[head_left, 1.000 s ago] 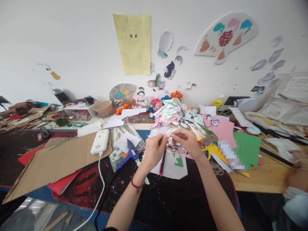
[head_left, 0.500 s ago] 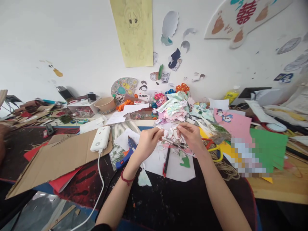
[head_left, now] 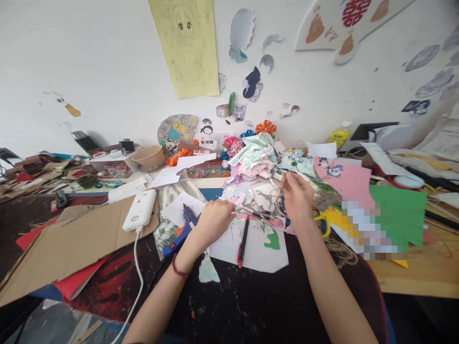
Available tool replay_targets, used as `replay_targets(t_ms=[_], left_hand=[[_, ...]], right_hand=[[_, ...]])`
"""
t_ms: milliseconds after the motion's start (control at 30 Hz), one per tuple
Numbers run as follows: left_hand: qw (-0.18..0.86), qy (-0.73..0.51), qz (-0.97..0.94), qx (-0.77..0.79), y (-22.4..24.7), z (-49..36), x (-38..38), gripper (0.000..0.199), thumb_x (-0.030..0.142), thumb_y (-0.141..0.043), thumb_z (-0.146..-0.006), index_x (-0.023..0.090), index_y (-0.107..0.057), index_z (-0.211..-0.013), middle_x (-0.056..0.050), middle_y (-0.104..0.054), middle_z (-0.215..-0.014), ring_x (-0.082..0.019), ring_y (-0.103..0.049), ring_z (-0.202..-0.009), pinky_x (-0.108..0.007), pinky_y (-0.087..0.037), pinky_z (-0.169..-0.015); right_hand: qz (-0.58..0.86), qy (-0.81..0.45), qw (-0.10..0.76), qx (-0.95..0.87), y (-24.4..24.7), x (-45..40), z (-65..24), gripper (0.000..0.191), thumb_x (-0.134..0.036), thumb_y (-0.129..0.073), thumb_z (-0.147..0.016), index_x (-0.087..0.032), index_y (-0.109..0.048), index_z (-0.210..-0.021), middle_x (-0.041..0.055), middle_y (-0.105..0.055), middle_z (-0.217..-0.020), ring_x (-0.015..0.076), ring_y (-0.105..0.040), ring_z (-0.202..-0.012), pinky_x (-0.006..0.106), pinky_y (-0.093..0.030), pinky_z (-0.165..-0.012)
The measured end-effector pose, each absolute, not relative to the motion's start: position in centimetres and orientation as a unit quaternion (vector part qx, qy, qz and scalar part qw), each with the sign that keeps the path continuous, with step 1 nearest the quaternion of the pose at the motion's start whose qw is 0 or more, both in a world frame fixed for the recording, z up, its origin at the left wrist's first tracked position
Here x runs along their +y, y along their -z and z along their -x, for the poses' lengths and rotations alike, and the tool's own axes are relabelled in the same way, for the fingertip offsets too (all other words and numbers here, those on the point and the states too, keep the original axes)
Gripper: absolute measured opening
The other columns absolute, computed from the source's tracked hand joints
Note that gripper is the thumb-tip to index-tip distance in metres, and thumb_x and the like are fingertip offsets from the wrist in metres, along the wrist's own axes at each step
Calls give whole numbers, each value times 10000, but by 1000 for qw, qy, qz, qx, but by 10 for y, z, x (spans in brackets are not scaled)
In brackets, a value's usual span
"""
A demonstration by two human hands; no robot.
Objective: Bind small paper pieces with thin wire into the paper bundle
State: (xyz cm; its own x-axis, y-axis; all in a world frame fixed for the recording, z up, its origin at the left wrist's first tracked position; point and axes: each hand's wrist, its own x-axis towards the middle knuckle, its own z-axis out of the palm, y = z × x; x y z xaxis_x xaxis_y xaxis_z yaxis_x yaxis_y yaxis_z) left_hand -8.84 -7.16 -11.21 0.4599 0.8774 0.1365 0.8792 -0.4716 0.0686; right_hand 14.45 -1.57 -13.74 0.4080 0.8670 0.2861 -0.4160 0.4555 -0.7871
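Observation:
My left hand [head_left: 214,220] is closed in a pinch over the heap of paper scraps [head_left: 260,193]; what sits between its fingertips is too small to make out. Higher and to the right, my right hand [head_left: 298,198] pinches a thin cord [head_left: 275,197], which hangs in a loop beside the fingers. Below the hands lies a white sheet [head_left: 267,258] with a black and red pen [head_left: 244,241] and a green paper scrap [head_left: 272,240] on it. A blue glue gun [head_left: 181,234] rests left of my left hand, near a pale fabric piece [head_left: 208,270].
On the left are a white power bank [head_left: 139,210] with a cable and a cardboard sheet [head_left: 82,239]. Folded fabric [head_left: 256,155] is piled behind the hands. Yellow-handled scissors [head_left: 325,224], a twine bundle [head_left: 340,253] and green paper [head_left: 398,210] lie on the right.
My hands have moved apart: the right one went up and to the right, the left one slightly down and left. The view has shifted a little to the right.

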Motion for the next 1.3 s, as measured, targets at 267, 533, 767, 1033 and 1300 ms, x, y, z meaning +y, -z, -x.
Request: replay_targets(t_ms=[267, 533, 767, 1033, 1300], left_hand=[[6, 96, 882, -461, 121, 32, -2, 164, 220, -565, -926, 174, -701, -1004, -103, -723, -1010, -263, -662, -982, -367, -473, -842], [12, 107, 903, -415, 127, 3, -7, 215, 350, -651, -894, 160, -692, -986, -124, -692, -1056, -281, -637, -1011, -386, -462, -878], [58, 167, 837, -518, 82, 57, 17, 231, 197, -473, -955, 200, -683, -1051, -102, -707, -1100, -270, -628, -1041, -387, -409, -887], [69, 121, 812, -567, 99, 92, 32, 232, 91, -527, -851, 191, -724, -922, -109, -752, -973, -294, -656, -991, -417, -388, -904], [46, 78, 845, -528, 115, 78, 35, 177, 134, -619, -822, 214, -722, -941, -80, -756, -969, -267, -658, -1000, -387, -387, -907]], right_hand=[[315, -414, 796, -310, 141, -5, -155, 264, -365, -847, -665, -181, -696, -780, -35, -596, -666, 79, -530, -569, 243, -462, -575], [311, -426, 784, -327, 143, -4, -156, 281, -397, -839, -688, -184, -678, -775, -45, -568, -638, 82, -519, -557, 246, -448, -556], [300, -453, 788, -289, 143, -4, -159, 248, -341, -857, -670, -186, -702, -786, -32, -604, -676, 78, -531, -575, 227, -453, -522], [279, -494, 790, -230, 142, -6, -160, 258, -259, -903, -609, -184, -712, -766, -39, -615, -703, 43, -517, -593, 152, -459, -493], [280, -516, 778, -225, 145, -4, -158, 253, -247, -905, -606, -157, -724, -759, -38, -587, -638, 42, -494, -562, 150, -451, -478]])
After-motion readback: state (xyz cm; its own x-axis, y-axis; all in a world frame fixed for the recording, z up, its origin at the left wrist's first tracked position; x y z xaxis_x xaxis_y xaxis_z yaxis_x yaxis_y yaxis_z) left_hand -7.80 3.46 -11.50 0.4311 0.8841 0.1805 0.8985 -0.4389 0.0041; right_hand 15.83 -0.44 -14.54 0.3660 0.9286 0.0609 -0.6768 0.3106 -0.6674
